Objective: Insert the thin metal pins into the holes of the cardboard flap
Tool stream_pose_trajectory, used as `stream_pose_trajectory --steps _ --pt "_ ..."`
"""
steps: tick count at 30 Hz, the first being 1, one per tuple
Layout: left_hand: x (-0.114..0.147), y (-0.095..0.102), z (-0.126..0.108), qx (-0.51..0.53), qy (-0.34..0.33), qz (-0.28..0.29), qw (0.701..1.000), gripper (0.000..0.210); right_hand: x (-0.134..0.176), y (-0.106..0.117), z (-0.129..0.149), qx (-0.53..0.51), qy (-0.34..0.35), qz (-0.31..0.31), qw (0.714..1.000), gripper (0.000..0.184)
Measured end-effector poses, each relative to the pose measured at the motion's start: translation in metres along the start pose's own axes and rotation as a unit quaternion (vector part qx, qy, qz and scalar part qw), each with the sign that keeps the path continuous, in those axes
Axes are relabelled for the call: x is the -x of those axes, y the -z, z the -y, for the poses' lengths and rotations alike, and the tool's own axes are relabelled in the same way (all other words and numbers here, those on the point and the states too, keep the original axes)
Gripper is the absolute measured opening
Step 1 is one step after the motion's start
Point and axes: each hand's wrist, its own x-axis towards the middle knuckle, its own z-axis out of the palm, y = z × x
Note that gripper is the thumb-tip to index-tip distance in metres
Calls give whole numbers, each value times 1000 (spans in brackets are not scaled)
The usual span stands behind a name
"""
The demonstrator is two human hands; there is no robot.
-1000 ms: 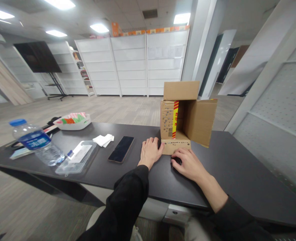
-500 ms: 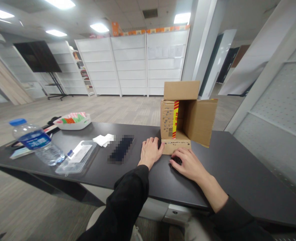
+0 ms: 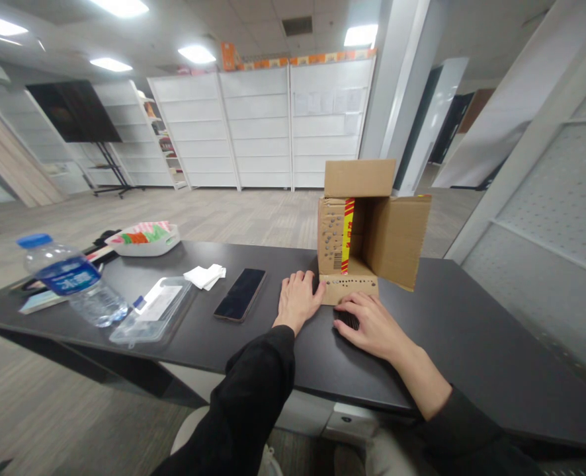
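My left hand [image 3: 300, 299] lies palm down on the dark tabletop, fingers spread, beside the left front corner of an open cardboard box [image 3: 395, 241]. Its thumb points toward the lowered front flap [image 3: 350, 289], which has a row of small dark holes. A small dark shape [image 3: 315, 283] shows between thumb and forefinger; I cannot tell what it is. In front of the flap, my right hand [image 3: 372, 327] arches low over the table, thumb and forefinger apart. Under it shows a black ridged thing [image 3: 351, 319], mostly covered. Small round marks dot the box's left inner flap [image 3: 330, 238].
Left of my hands lie a phone [image 3: 241, 295], folded white paper [image 3: 205, 276] and a clear plastic case [image 3: 154, 311]. A water bottle [image 3: 72, 281] and a white tray [image 3: 144, 244] with colourful contents stand farther left. A perforated panel [image 3: 545, 178] borders the right side.
My right hand has shifted slightly left, and its thumb and forefinger have parted a little. My left hand and the box stay where they were.
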Motion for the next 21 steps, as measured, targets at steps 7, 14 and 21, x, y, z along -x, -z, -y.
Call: stream_pose_trajectory --steps 7,14,21 --pt "-1 0 0 3 3 4 1000 42 1 0 1 -4 12 5 1000 21" --pt "0 2 -2 5 3 6 1000 41 0 1 7 -1 18 14 1000 24" --pt "0 2 -1 -2 6 8 1000 42 -2 1 11 2 25 22 999 23"
